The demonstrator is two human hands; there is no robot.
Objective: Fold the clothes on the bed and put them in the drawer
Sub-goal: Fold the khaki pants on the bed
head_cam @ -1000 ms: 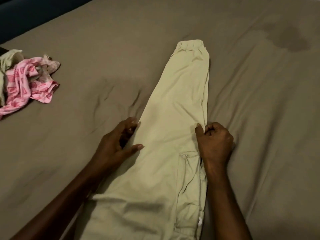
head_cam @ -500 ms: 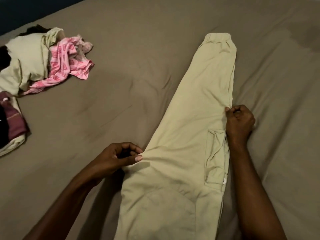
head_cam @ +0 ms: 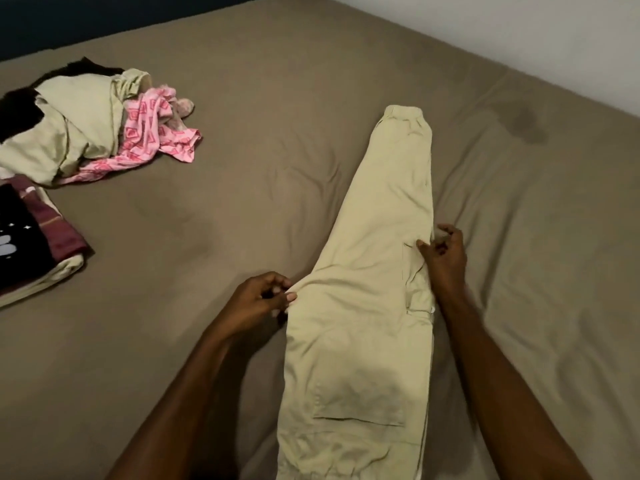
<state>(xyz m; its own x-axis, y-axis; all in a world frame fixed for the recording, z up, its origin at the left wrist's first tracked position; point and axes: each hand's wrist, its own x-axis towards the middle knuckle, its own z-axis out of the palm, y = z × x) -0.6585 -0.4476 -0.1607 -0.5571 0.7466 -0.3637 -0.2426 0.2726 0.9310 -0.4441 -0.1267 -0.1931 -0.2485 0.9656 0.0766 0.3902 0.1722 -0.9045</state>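
Flat on the brown bed (head_cam: 242,168), the beige trousers (head_cam: 374,271) lie lengthwise, cuffs far, waist near. Left hand (head_cam: 258,301) pinches their left edge; right hand (head_cam: 445,252) pinches the right edge by a side pocket. Far left sits a heap of unfolded clothes (head_cam: 93,123), with a folded stack (head_cam: 31,244) nearer.

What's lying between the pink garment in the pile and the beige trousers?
Nothing: in the head view only bare, wrinkled brown bedsheet runs from the pink garment to the beige trousers.
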